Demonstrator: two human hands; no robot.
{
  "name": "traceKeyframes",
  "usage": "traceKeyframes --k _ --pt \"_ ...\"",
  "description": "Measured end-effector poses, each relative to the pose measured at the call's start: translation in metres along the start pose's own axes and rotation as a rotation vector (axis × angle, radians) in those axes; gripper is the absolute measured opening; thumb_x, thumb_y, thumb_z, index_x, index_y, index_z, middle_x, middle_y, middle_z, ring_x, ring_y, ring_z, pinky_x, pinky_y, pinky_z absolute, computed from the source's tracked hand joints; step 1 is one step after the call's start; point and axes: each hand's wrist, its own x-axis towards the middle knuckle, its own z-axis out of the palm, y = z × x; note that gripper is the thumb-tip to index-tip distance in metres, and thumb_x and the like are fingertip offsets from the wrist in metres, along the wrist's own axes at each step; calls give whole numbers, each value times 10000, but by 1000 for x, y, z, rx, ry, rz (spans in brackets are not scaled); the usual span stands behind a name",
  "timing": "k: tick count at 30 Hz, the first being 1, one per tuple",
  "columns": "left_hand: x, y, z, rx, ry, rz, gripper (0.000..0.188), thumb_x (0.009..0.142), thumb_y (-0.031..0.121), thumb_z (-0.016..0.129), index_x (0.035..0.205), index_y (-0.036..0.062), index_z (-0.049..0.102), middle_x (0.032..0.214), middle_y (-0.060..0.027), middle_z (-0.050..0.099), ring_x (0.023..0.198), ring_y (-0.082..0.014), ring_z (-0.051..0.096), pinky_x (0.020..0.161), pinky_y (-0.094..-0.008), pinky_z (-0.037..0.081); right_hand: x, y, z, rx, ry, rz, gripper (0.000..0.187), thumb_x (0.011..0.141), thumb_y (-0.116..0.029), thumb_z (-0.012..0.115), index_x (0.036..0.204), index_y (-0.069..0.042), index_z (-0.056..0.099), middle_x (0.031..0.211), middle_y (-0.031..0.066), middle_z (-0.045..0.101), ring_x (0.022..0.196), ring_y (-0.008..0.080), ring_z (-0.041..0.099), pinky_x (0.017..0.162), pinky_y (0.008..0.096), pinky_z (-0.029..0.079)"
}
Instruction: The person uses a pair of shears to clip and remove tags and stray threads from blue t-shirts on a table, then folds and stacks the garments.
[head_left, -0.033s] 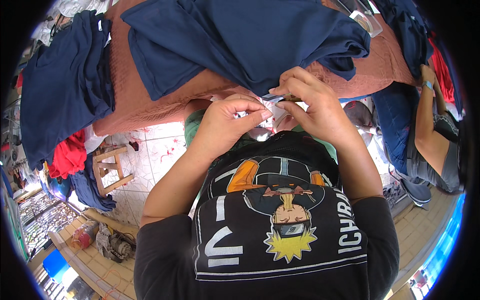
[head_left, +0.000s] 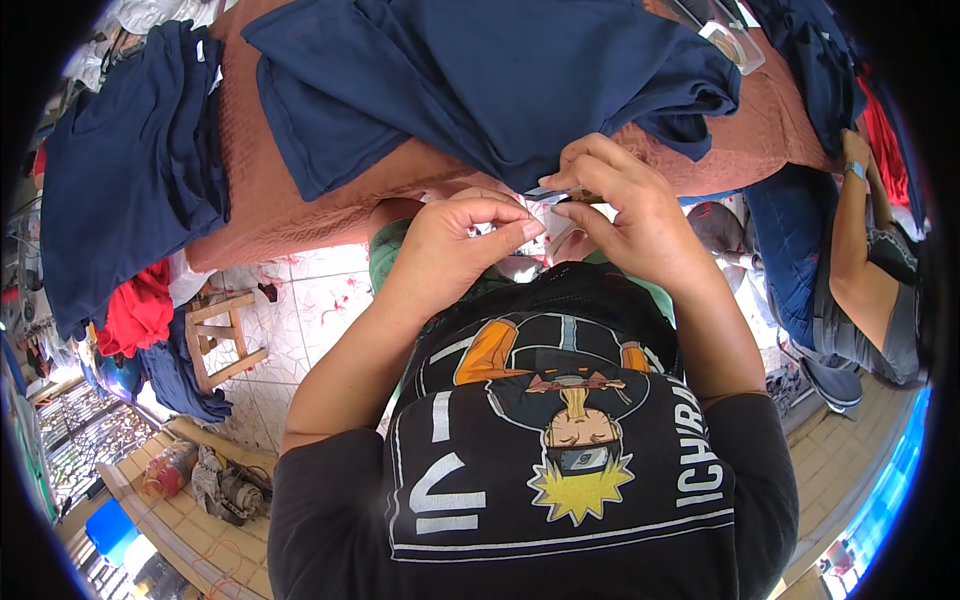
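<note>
In front of my lap, below the edge of the covered table, my hands are close together. My left hand (head_left: 455, 240) is closed, thumb and forefinger pinched; whatever lies between the tips is too fine to make out. Curled beside it, my right hand (head_left: 632, 212) has a small slim tool (head_left: 552, 195) with dark and shiny parts between thumb and fingers; its exact kind is unclear. Just beyond my fingers, a navy garment (head_left: 490, 90) is spread over the table, its near edge hanging by my right fingertips.
Brown quilted cloth (head_left: 260, 220) covers the table. Navy garments (head_left: 140, 150) are piled at the left, above a red cloth (head_left: 138, 315) and a wooden stool (head_left: 222, 340). A clear plastic container (head_left: 735, 45) sits far right. Another person's arm (head_left: 852, 220) reaches in at right.
</note>
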Motion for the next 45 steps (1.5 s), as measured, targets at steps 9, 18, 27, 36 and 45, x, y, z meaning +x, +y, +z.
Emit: traceKeyframes --k 9,18,27,36,45 --pt "1 -1 -1 11 1 -3 182 867 140 700 968 -9 722 861 -47 673 776 -76 606 685 -222 485 1 -3 0 29 -1 27 187 769 -50 698 944 -32 635 923 100 579 779 275 623 678 376 489" --pt "1 -2 0 28 -1 -8 171 867 143 699 939 -11 717 850 -47 663 775 -77 598 686 -227 478 2 -4 2 52 12 26 178 779 -41 684 948 -27 629 928 103 576 773 274 619 662 377 485" --pt "-1 -3 -4 252 17 204 100 844 79 704 898 -6 712 921 -56 652 844 -118 590 777 -252 462 1 0 2 44 73 67 259 750 1 684 997 -45 619 971 105 584 858 299 628 707 377 504" --pt "35 28 -13 361 240 339 129 921 120 628 916 -6 656 1005 -80 688 879 -98 624 800 -248 501 15 27 0 285 10 270 157 820 -48 701 969 -20 659 872 44 657 807 118 623 731 275 493" --pt "68 10 -12 -103 191 249 132 993 162 529 1000 36 569 976 -59 692 774 -52 576 715 -202 479 28 54 3 349 0 468 128 888 -115 658 933 5 656 759 -13 608 721 61 494 675 242 440"
